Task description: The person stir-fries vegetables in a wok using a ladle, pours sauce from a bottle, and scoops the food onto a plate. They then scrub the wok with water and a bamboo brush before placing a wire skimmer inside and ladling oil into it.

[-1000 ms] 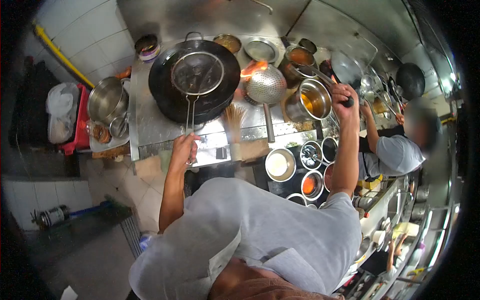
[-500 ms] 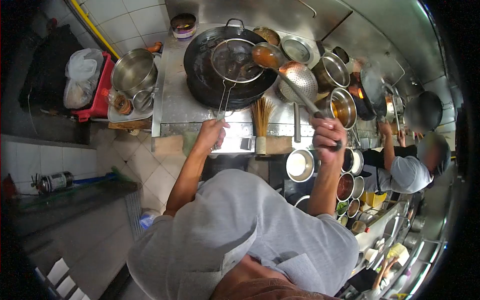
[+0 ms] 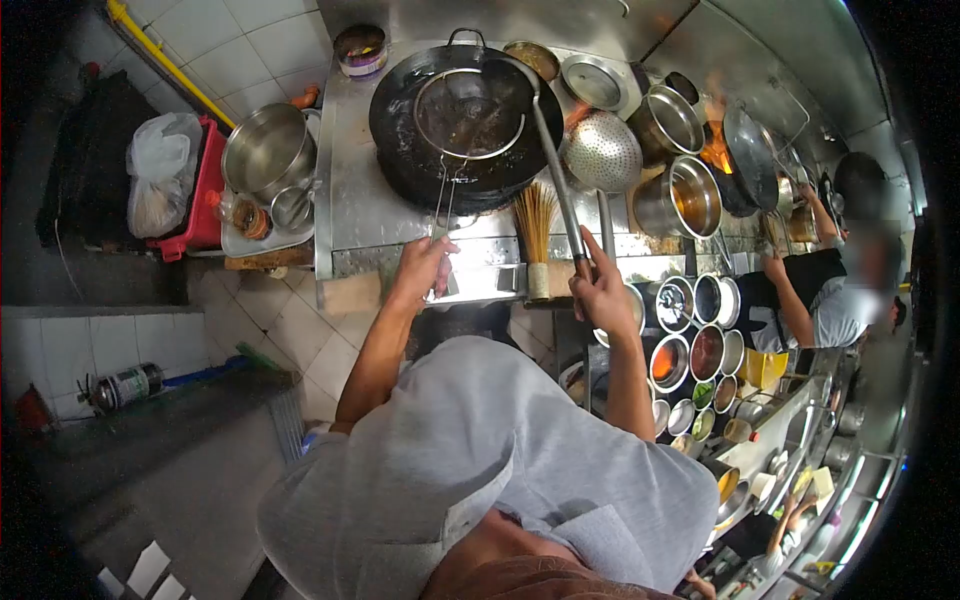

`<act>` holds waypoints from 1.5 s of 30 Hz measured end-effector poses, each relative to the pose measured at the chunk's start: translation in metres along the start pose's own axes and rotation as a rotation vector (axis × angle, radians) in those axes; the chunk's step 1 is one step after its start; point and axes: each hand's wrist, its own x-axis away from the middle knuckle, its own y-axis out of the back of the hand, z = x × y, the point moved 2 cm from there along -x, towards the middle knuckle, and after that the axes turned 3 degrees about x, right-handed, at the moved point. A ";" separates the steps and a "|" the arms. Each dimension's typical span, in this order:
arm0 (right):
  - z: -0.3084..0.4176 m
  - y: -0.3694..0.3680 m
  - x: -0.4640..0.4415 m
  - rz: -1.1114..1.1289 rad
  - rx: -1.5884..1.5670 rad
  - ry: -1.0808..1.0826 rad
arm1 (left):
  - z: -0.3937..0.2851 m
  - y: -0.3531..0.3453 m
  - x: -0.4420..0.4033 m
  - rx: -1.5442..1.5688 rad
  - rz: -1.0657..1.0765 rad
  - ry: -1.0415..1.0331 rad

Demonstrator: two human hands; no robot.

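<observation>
My left hand (image 3: 425, 272) is closed around the handle of a round wire strainer (image 3: 445, 195), whose hoop lies over the black wok (image 3: 400, 85). In my right hand (image 3: 605, 295) is the dark grip of a long metal ladle (image 3: 558, 175). The ladle reaches forward across the wok's right side, and its bent end is over the far part of the strainer. I cannot clearly make out its bowl or what it holds. Dark, shiny liquid shows in the wok. Between my hands, a bamboo brush (image 3: 535, 212) stands at the stove's front edge.
Right of the wok rest a perforated skimmer (image 3: 603, 152) and a steel pot of amber liquid (image 3: 690, 200). Flames (image 3: 716, 150) rise by another wok (image 3: 748, 150), where a co-worker (image 3: 800, 290) stands. Several seasoning containers (image 3: 705, 350) are at my right; a steel pot (image 3: 268, 150) is left.
The ladle, earlier raised with orange-brown liquid in its bowl, has swung left and its bowl end is over the strainer. My right hand has moved left. My left hand keeps its grip.
</observation>
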 end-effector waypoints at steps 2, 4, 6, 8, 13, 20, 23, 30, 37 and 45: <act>-0.027 -0.002 -0.001 -0.092 0.004 0.042 | -0.009 -0.002 0.000 -0.043 -0.027 -0.003; -0.054 -0.003 -0.002 -0.218 -0.031 0.094 | -0.014 -0.005 -0.004 -0.060 -0.030 0.000; -0.080 -0.001 -0.005 -0.294 0.121 0.108 | -0.017 -0.010 -0.007 -0.073 -0.031 0.004; -0.116 0.003 -0.011 -0.387 0.339 0.116 | -0.022 -0.018 -0.010 -0.057 -0.032 0.030; -0.198 0.003 -0.022 -0.409 0.535 -0.028 | -0.022 -0.049 -0.024 -0.085 0.004 -0.016; -0.274 -0.001 -0.047 -0.244 0.771 -0.196 | -0.030 -0.167 -0.073 -0.135 0.146 -0.072; -0.275 0.006 -0.054 -0.113 0.786 -0.284 | -0.026 -0.242 -0.107 -0.123 0.221 -0.066; -0.275 0.026 -0.057 0.017 0.758 -0.205 | -0.005 -0.406 -0.176 -0.030 0.366 -0.032; -0.302 0.031 -0.060 -0.034 0.738 -0.030 | 0.047 -0.487 -0.223 0.030 0.315 0.041; -0.281 0.043 -0.050 0.052 0.452 -0.144 | 0.077 -0.441 -0.207 -0.419 0.543 -0.073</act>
